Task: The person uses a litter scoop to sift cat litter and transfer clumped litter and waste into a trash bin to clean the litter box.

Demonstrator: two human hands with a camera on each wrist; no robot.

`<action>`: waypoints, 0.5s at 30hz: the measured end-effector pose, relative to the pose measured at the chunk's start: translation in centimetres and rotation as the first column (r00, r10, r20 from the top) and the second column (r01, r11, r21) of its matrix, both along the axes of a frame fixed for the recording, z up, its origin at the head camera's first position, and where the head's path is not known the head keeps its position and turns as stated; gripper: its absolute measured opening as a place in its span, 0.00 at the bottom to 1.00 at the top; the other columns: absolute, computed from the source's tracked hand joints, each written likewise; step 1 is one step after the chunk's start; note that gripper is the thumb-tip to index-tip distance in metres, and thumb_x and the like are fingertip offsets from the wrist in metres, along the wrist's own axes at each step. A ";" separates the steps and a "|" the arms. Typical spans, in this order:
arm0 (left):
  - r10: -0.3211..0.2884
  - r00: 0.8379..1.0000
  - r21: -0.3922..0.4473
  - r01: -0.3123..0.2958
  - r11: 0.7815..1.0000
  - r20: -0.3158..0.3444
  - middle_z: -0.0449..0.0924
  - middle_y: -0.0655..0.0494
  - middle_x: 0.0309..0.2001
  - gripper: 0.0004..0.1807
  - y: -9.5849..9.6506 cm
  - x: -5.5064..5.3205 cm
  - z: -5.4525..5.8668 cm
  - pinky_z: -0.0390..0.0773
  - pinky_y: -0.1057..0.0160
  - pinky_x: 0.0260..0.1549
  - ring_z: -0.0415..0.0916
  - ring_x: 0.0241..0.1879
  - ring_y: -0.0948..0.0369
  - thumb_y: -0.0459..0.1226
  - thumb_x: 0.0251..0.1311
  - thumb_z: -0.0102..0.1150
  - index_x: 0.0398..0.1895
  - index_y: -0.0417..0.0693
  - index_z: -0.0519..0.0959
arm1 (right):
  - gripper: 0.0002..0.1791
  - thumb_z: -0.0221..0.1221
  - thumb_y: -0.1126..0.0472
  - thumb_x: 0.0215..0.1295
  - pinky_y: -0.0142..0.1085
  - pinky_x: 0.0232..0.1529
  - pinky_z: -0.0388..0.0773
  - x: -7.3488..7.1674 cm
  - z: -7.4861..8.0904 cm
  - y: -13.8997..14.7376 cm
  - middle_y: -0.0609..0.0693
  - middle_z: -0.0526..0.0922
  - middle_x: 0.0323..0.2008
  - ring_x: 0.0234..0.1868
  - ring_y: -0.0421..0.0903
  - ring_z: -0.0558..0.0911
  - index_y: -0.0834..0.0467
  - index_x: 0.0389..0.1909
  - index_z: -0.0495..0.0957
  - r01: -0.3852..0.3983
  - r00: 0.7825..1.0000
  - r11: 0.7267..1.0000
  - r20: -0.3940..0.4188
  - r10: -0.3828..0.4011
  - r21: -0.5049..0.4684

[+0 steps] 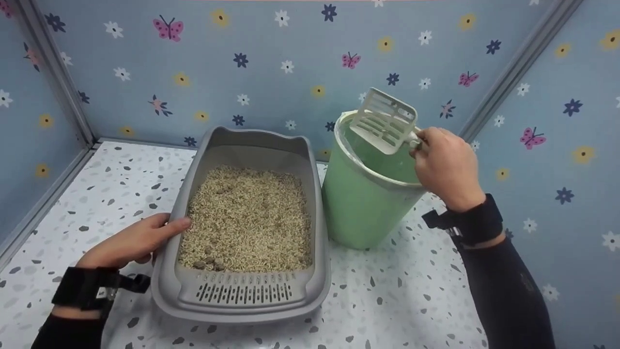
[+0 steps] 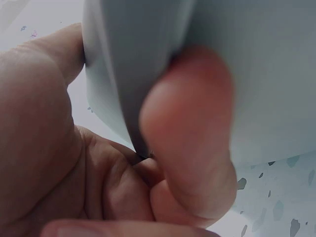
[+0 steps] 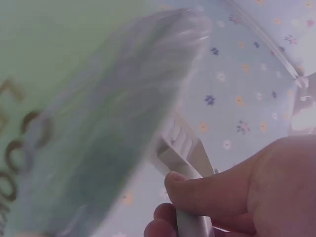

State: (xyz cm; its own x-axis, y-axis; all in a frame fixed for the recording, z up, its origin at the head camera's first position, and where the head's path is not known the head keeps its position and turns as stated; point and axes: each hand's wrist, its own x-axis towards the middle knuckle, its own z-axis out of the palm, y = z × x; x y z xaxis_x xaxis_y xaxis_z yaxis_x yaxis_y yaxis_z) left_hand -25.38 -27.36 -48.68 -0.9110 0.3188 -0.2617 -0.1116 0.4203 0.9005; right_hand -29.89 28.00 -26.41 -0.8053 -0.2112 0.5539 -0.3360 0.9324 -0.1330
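My right hand (image 1: 448,162) grips the handle of a pale slotted litter scoop (image 1: 385,121), also seen in the right wrist view. The scoop's head tilts over the mouth of a green bin (image 1: 365,203) lined with a clear plastic bag (image 3: 163,59). On the left, my left hand (image 1: 138,237) holds the side rim of a grey litter box (image 1: 242,314), thumb over the top and fingers curled beneath, as the left wrist view shows. Beige pellet litter (image 1: 252,218) fills the box, with a few dark clumps (image 1: 209,264) in the near left corner.
The bin stands right beside the litter box's right wall. Behind both rises a blue flowered panel (image 1: 271,63), with side panels left and right. Everything rests on a white speckled surface (image 1: 387,291).
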 end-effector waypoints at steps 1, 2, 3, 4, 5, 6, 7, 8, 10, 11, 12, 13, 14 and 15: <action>-0.001 1.000 0.001 0.001 1.000 0.001 0.70 0.56 0.27 0.30 0.0 0.0 0.0 0.59 0.67 0.16 0.54 0.17 0.66 0.60 0.87 0.48 0.57 0.39 0.68 | 0.10 0.65 0.67 0.75 0.61 0.39 0.82 0.3 0.0 -0.4 0.66 0.88 0.40 0.37 0.64 0.85 0.71 0.50 0.85 -0.013 1.000 1.000 -0.012 0.013 -0.009; -0.001 1.000 -0.001 0.001 1.000 0.002 0.69 0.56 0.27 0.30 -0.1 0.1 0.1 0.58 0.67 0.17 0.53 0.17 0.66 0.60 0.87 0.48 0.57 0.39 0.68 | 0.11 0.66 0.67 0.76 0.61 0.37 0.81 0.7 0.0 -0.8 0.66 0.88 0.41 0.36 0.63 0.85 0.71 0.50 0.85 -0.026 0.999 1.000 -0.023 0.025 -0.016; -0.002 1.000 -0.003 0.002 1.000 0.001 0.68 0.56 0.27 0.30 -0.2 0.1 0.1 0.58 0.67 0.17 0.53 0.17 0.65 0.60 0.87 0.48 0.57 0.39 0.68 | 0.11 0.66 0.66 0.76 0.60 0.37 0.81 1.0 0.0 -1.3 0.66 0.88 0.41 0.36 0.62 0.84 0.71 0.51 0.85 -0.036 0.999 0.999 -0.029 0.035 -0.017; -0.003 1.000 -0.001 0.003 1.000 0.000 0.67 0.57 0.26 0.30 -0.2 0.0 0.1 0.58 0.67 0.17 0.52 0.17 0.65 0.60 0.87 0.48 0.57 0.39 0.68 | 0.12 0.67 0.65 0.77 0.59 0.36 0.81 1.4 0.0 -1.8 0.65 0.88 0.41 0.35 0.62 0.84 0.71 0.52 0.85 -0.046 0.999 0.999 -0.028 0.046 -0.016; -0.004 1.000 0.001 0.004 1.000 -0.001 0.67 0.57 0.26 0.30 -0.2 0.0 0.1 0.58 0.67 0.17 0.52 0.17 0.65 0.60 0.88 0.48 0.57 0.39 0.68 | 0.12 0.67 0.65 0.77 0.59 0.36 0.80 1.8 0.0 -2.3 0.65 0.88 0.42 0.35 0.61 0.83 0.70 0.53 0.85 -0.056 0.998 0.998 -0.019 0.056 -0.013; -0.006 1.000 0.001 0.006 1.000 -0.003 0.66 0.57 0.25 0.30 -0.2 0.0 0.1 0.58 0.67 0.17 0.52 0.16 0.66 0.60 0.88 0.48 0.58 0.39 0.68 | 0.12 0.67 0.65 0.77 0.58 0.37 0.81 2.2 0.0 -2.9 0.65 0.88 0.43 0.36 0.60 0.83 0.70 0.53 0.85 -0.067 0.998 0.998 -0.008 0.067 -0.006; -0.007 1.000 0.004 0.008 1.000 -0.005 0.66 0.58 0.25 0.30 -0.2 0.0 0.1 0.57 0.67 0.16 0.51 0.16 0.66 0.59 0.88 0.47 0.58 0.38 0.68 | 0.12 0.67 0.65 0.77 0.57 0.38 0.82 2.5 -0.1 -3.4 0.64 0.89 0.43 0.36 0.60 0.84 0.70 0.54 0.85 -0.081 0.997 0.997 0.008 0.081 -0.001; -0.009 1.000 0.006 0.009 1.000 -0.009 0.66 0.58 0.25 0.30 -0.1 0.0 0.1 0.57 0.67 0.16 0.52 0.16 0.66 0.59 0.88 0.48 0.57 0.38 0.68 | 0.12 0.68 0.65 0.77 0.57 0.40 0.83 2.7 -0.3 -4.0 0.64 0.89 0.44 0.37 0.60 0.85 0.69 0.54 0.85 -0.094 0.995 0.996 0.026 0.094 0.006; -0.010 1.000 0.011 0.010 1.000 -0.015 0.67 0.58 0.24 0.30 -0.1 0.0 0.1 0.57 0.67 0.16 0.52 0.16 0.66 0.59 0.88 0.48 0.57 0.37 0.68 | 0.13 0.69 0.65 0.76 0.56 0.44 0.85 2.9 -0.8 -5.2 0.63 0.89 0.45 0.40 0.60 0.86 0.69 0.54 0.85 -0.123 0.990 0.992 0.067 0.121 0.022; -0.011 1.000 0.013 0.011 1.000 -0.016 0.68 0.57 0.24 0.30 -0.1 0.0 0.2 0.57 0.67 0.16 0.52 0.16 0.66 0.59 0.88 0.48 0.57 0.37 0.68 | 0.13 0.69 0.65 0.76 0.56 0.45 0.86 3.0 -1.1 -5.9 0.62 0.89 0.45 0.41 0.60 0.87 0.69 0.54 0.85 -0.138 0.987 0.990 0.088 0.135 0.029; -0.011 1.000 0.014 0.011 1.000 -0.017 0.68 0.57 0.24 0.30 -0.1 0.0 0.2 0.57 0.67 0.16 0.52 0.16 0.66 0.59 0.88 0.48 0.57 0.37 0.68 | 0.13 0.70 0.65 0.75 0.56 0.46 0.87 3.0 -1.5 -6.5 0.62 0.89 0.45 0.42 0.60 0.88 0.68 0.54 0.85 -0.154 0.983 0.987 0.104 0.150 0.034; -0.011 1.000 0.014 0.012 1.000 -0.018 0.68 0.57 0.24 0.30 -0.1 0.1 0.2 0.57 0.68 0.16 0.52 0.16 0.66 0.59 0.88 0.48 0.57 0.37 0.68 | 0.13 0.70 0.65 0.75 0.55 0.46 0.88 3.1 -1.9 -7.1 0.61 0.89 0.45 0.42 0.60 0.88 0.68 0.53 0.85 -0.171 0.979 0.984 0.121 0.166 0.040; -0.012 1.000 0.013 0.012 1.000 -0.018 0.69 0.57 0.24 0.30 0.0 0.1 0.2 0.57 0.68 0.16 0.52 0.16 0.66 0.59 0.88 0.48 0.57 0.37 0.69 | 0.12 0.70 0.64 0.75 0.54 0.46 0.88 3.1 -2.4 -7.8 0.60 0.89 0.44 0.42 0.59 0.89 0.67 0.53 0.85 -0.190 0.974 0.981 0.138 0.182 0.044; -0.011 1.000 0.012 0.012 1.000 -0.017 0.69 0.57 0.24 0.30 0.0 0.1 0.2 0.57 0.67 0.16 0.52 0.16 0.66 0.59 0.88 0.48 0.56 0.37 0.69 | 0.12 0.70 0.64 0.75 0.54 0.46 0.89 3.1 -2.9 -8.4 0.60 0.89 0.44 0.42 0.59 0.89 0.67 0.52 0.85 -0.208 0.968 0.977 0.154 0.198 0.048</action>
